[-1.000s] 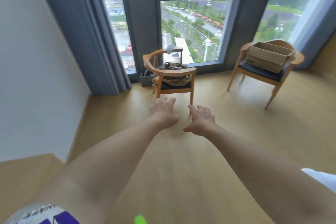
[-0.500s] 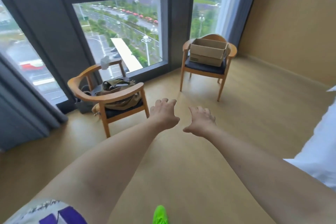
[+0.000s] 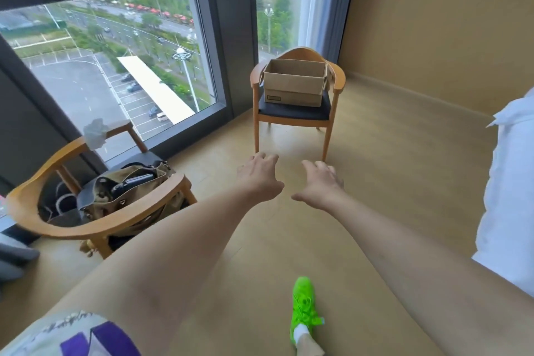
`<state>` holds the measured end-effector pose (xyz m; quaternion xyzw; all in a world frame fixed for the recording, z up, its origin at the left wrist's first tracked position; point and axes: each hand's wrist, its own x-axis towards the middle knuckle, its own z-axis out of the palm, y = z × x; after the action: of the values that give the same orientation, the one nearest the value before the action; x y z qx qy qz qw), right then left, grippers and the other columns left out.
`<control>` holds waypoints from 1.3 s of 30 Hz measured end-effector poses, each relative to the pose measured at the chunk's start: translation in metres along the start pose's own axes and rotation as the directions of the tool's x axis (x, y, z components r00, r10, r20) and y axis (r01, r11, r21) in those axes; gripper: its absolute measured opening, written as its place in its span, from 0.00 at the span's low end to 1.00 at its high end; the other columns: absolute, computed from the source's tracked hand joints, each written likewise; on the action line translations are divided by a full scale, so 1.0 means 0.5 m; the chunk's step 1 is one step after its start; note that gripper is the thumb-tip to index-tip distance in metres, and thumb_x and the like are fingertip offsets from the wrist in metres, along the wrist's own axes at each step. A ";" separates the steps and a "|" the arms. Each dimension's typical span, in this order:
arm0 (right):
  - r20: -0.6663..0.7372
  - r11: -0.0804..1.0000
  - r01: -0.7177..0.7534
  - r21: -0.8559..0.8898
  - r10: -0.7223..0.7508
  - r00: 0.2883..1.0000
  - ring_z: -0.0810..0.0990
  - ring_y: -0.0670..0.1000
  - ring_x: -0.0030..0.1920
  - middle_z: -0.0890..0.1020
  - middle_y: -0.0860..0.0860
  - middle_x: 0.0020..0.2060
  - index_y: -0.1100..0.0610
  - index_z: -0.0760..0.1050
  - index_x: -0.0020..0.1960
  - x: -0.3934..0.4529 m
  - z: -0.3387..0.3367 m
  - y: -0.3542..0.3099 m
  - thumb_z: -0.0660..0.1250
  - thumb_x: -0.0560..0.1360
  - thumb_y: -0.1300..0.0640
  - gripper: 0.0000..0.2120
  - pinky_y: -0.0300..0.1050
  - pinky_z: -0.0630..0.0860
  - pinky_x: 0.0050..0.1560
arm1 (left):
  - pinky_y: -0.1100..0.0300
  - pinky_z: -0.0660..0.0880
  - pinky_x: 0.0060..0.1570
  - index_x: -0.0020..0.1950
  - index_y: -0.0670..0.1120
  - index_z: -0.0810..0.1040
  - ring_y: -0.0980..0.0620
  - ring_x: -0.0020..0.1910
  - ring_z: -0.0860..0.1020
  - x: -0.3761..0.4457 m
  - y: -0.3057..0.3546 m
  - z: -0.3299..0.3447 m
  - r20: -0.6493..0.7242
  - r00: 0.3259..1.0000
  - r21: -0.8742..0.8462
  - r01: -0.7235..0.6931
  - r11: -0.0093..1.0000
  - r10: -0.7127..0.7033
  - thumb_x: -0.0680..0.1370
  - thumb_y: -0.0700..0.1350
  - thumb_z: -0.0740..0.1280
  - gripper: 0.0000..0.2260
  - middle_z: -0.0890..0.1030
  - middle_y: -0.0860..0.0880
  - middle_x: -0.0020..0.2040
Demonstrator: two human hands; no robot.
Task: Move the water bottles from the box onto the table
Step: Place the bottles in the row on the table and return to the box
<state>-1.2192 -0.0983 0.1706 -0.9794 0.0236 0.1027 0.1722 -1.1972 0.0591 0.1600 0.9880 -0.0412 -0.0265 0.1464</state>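
An open brown cardboard box (image 3: 294, 85) stands on the dark seat of a wooden chair (image 3: 336, 81) by the window, straight ahead. Its inside is hidden from here, so no water bottles show. My left hand (image 3: 258, 178) and my right hand (image 3: 319, 185) reach forward side by side above the floor, short of that chair. Both have relaxed fingers and hold nothing. No table is in view.
A second wooden chair (image 3: 95, 220) at the left carries an olive bag (image 3: 130, 191). White bedding (image 3: 517, 182) fills the right edge. Large windows (image 3: 115, 66) line the back. My green shoe (image 3: 303, 309) is on the wooden floor below my arms.
The view has swung right and moved forward: the chair with the box went from the far right to the centre and looks closer. My hands keep the same outstretched pose.
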 end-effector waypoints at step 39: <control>0.038 0.977 -0.209 0.047 0.208 0.977 0.68 0.60 0.70 0.70 0.54 0.71 0.49 0.62 0.77 1.647 -0.245 0.013 0.72 0.72 0.40 0.38 0.59 0.72 0.66 | 0.46 0.74 0.61 0.74 0.51 0.68 0.42 0.67 0.68 1.732 -0.061 -0.036 0.159 0.986 -0.047 -0.039 0.998 0.046 0.74 0.51 0.71 0.29 0.72 0.46 0.66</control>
<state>-0.3910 -0.1551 0.1090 -0.9650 0.1259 0.1357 0.1857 -0.3319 0.0161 0.1332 0.9781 -0.0734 -0.1036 0.1648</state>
